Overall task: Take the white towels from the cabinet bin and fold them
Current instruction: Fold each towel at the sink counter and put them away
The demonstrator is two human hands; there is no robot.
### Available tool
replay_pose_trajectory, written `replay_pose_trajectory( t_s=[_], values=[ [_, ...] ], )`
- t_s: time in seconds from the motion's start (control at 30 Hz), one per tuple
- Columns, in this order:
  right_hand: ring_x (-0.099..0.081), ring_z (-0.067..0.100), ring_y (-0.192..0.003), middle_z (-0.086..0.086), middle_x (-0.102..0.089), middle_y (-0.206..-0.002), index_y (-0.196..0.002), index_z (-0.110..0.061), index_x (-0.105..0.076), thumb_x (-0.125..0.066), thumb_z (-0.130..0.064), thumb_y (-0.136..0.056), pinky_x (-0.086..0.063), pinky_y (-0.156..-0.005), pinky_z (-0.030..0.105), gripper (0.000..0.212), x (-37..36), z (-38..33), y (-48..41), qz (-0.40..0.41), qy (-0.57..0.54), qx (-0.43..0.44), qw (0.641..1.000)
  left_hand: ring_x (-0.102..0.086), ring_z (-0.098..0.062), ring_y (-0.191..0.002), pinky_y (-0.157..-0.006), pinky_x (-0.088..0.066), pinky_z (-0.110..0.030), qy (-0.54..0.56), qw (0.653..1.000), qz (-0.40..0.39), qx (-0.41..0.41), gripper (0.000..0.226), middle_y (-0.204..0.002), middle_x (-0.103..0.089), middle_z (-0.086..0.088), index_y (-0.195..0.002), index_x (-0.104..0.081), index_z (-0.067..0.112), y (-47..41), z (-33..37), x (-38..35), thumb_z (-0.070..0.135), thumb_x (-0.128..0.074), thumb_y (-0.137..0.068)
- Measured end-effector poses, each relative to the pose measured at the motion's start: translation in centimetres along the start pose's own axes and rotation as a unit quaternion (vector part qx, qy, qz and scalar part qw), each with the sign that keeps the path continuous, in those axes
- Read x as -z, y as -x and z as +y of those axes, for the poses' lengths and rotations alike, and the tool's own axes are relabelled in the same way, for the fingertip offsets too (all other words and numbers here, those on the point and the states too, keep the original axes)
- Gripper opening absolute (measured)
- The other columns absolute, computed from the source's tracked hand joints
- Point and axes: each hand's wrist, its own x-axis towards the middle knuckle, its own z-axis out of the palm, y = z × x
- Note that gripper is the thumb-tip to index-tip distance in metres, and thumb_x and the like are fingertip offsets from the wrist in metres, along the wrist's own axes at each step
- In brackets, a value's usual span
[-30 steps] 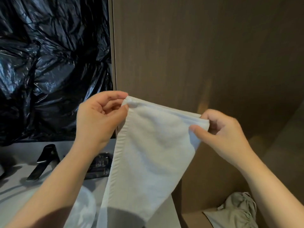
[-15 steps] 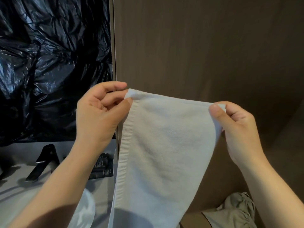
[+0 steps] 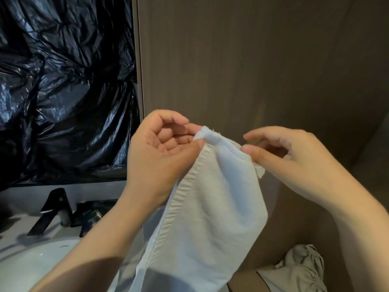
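Towel (image 3: 214, 207) between left hand (image 3: 160, 159), right hand (image 3: 294, 163)

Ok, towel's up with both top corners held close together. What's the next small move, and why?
Probably bring the right hand across so its corner meets the one the left hand pinches, then take both in one grip. The corners sit close but apart, and the white towel hangs in a loose fold between them.

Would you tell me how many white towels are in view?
1: the white towel hangs pinched at its top between the left hand and the right hand. A crumpled pale cloth at lower right may be another; I cannot tell.
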Motion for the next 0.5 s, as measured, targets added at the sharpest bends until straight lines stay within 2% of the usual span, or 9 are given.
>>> replay_pose_trajectory(
  t_s=[0.1,0.23,0.3,0.33,0.4,0.43,0.5],
  values=[
    [-0.052,-0.019,-0.103,-0.033,-0.060,-0.105,-0.123,-0.051,-0.052,-0.040,-0.087,-0.073,-0.045,-0.065,0.001,0.063,0.6,0.1,0.1,-0.023,-0.037,-0.007,0.999,-0.068,-0.012,-0.075,-0.071,-0.055,-0.020,0.002,1.000,0.008,0.004,0.037,-0.081,-0.074,-0.005,-0.093,-0.052,0.006,0.0,0.2,0.4,-0.015,-0.074,-0.071],
    [-0.040,-0.018,-0.121,-0.040,-0.044,-0.131,-0.132,-0.059,-0.037,-0.045,-0.089,-0.064,-0.040,-0.083,0.007,0.076,-0.6,-0.7,0.0,-0.044,-0.004,0.039,0.998,-0.068,-0.011,-0.071,-0.066,-0.056,-0.020,0.003,1.000,-0.008,0.012,0.034,-0.079,-0.073,-0.004,-0.090,-0.048,0.007,-0.1,0.5,0.4,-0.020,-0.064,-0.076],
    [-0.046,-0.013,-0.118,-0.036,-0.046,-0.132,-0.132,-0.056,-0.038,-0.050,-0.087,-0.068,-0.042,-0.085,0.009,0.072,-1.2,-1.1,-0.7,-0.047,0.003,0.057,0.997,-0.068,-0.014,-0.071,-0.066,-0.056,-0.021,0.007,1.000,-0.027,0.014,0.036,-0.080,-0.073,-0.006,-0.090,-0.047,0.007,-0.1,0.6,0.3,-0.020,-0.065,-0.076],
    [-0.053,-0.009,-0.109,-0.033,-0.054,-0.123,-0.127,-0.052,-0.046,-0.053,-0.083,-0.071,-0.045,-0.080,0.010,0.065,-1.4,-1.1,-1.1,-0.050,-0.001,0.061,0.997,-0.069,-0.015,-0.072,-0.066,-0.056,-0.021,0.011,0.999,-0.034,0.014,0.037,-0.081,-0.073,-0.007,-0.091,-0.047,0.008,-0.1,0.6,0.2,-0.020,-0.066,-0.075],
    [-0.061,0.004,-0.079,-0.021,-0.064,-0.085,-0.095,-0.038,-0.064,-0.059,-0.073,-0.076,-0.044,-0.060,0.018,0.041,-1.8,-1.0,-1.5,-0.044,-0.016,0.081,0.996,-0.069,-0.016,-0.073,-0.066,-0.056,-0.022,0.016,0.999,-0.039,0.012,0.037,-0.082,-0.074,-0.008,-0.092,-0.048,0.009,-0.1,0.5,0.1,-0.014,-0.068,-0.072],
    [-0.059,0.010,-0.068,-0.016,-0.061,-0.070,-0.078,-0.033,-0.064,-0.059,-0.070,-0.079,-0.040,-0.054,0.022,0.038,-2.0,-0.9,-1.6,-0.027,-0.022,0.096,0.995,-0.069,-0.017,-0.074,-0.067,-0.057,-0.022,0.015,0.999,-0.041,0.013,0.036,-0.083,-0.074,-0.008,-0.093,-0.048,0.010,-0.2,0.6,0.1,-0.010,-0.069,-0.071],
    [-0.058,0.013,-0.063,-0.014,-0.057,-0.062,-0.064,-0.033,-0.058,-0.056,-0.067,-0.081,-0.037,-0.051,0.017,0.039,-2.3,-0.9,-1.5,0.014,-0.037,0.116,0.992,-0.070,-0.020,-0.078,-0.069,-0.057,-0.024,0.004,0.998,-0.051,0.029,0.040,-0.087,-0.074,-0.009,-0.099,-0.050,0.009,-0.5,0.7,0.3,-0.007,-0.075,-0.072]
  ],
)
